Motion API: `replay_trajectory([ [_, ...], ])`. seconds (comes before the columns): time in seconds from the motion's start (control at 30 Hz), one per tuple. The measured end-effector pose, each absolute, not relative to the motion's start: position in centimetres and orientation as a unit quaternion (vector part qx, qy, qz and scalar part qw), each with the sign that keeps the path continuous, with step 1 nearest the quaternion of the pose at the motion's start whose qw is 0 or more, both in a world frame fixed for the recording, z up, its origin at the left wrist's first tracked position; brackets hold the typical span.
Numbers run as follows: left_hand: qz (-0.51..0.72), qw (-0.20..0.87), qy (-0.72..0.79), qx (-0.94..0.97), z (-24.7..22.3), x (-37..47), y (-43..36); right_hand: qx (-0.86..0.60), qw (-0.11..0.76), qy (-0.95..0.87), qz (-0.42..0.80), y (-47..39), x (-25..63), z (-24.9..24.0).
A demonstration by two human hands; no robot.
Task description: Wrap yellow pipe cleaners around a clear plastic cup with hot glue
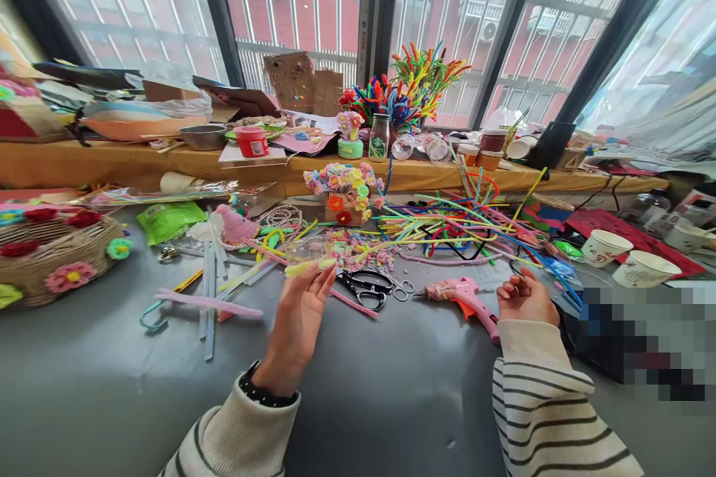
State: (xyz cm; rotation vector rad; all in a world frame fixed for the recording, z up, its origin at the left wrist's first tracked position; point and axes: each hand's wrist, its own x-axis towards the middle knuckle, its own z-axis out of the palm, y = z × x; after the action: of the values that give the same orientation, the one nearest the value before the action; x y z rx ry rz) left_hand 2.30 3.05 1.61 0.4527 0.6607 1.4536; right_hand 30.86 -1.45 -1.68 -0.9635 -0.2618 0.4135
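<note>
My left hand [297, 324] is raised over the grey table, its fingers pinching a short pale yellow pipe cleaner [305, 267]. My right hand [526, 299] is curled beside the pink glue gun [462, 297]. A thin dark thing shows at its fingertips, too small to make out. Between the hands lie black-handled scissors [366, 289] and a small metal pair of scissors [403, 290]. Left of my left hand, a pink pipe cleaner [209, 302] lies across clear glue sticks [209, 313].
A heap of colourful pipe cleaners [436, 223] spreads behind the glue gun. Farther back stands a flower-filled pot [342, 205]. At the left is a woven basket [67, 253] with flowers; paper cups [646, 268] stand at the right. A cluttered wooden sill [302, 173] runs under the windows.
</note>
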Motion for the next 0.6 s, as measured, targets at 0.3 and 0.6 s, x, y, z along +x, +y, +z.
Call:
replay_trajectory([
  [0.3,0.647,0.671,0.303,0.198,1.2,2.3,3.1,-0.437,0.636,-0.588,0.244,-1.4,18.0,-3.6],
  [0.6,0.628,0.676,0.328,0.202,1.3,2.5,3.2,-0.400,0.402,-0.810,0.146,-2.7,15.0,-4.0],
])
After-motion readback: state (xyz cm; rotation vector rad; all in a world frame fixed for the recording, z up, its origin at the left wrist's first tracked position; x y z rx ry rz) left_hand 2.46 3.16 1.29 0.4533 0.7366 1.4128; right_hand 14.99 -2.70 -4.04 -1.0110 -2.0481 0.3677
